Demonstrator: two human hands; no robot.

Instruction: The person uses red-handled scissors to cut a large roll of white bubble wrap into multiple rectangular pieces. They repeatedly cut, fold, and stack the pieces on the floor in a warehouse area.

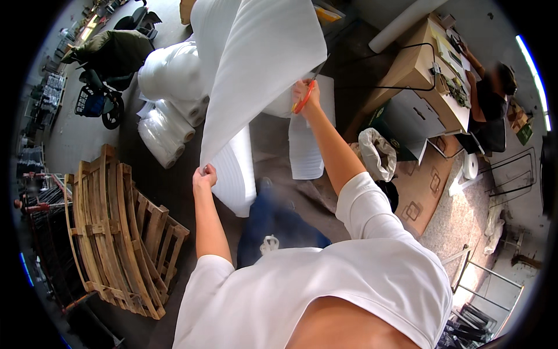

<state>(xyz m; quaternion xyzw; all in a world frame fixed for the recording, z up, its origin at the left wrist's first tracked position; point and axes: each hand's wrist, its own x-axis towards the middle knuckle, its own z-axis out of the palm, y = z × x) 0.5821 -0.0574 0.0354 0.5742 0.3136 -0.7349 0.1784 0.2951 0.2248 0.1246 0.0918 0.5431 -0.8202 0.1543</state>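
White foam sheet (256,64), thin, matte and softly creased, hangs between both hands. The left hand (204,176) pinches its lower corner. The right hand (306,95) is closed around orange-handled scissors (305,96) at the sheet's right edge. Rolls of the same foam (168,110) lie beyond the left hand; wooden pallets (116,232) stand to its left.

Left hand (204,176) raised in a pinched grip, right hand (305,96) extended higher, fingers curled closed
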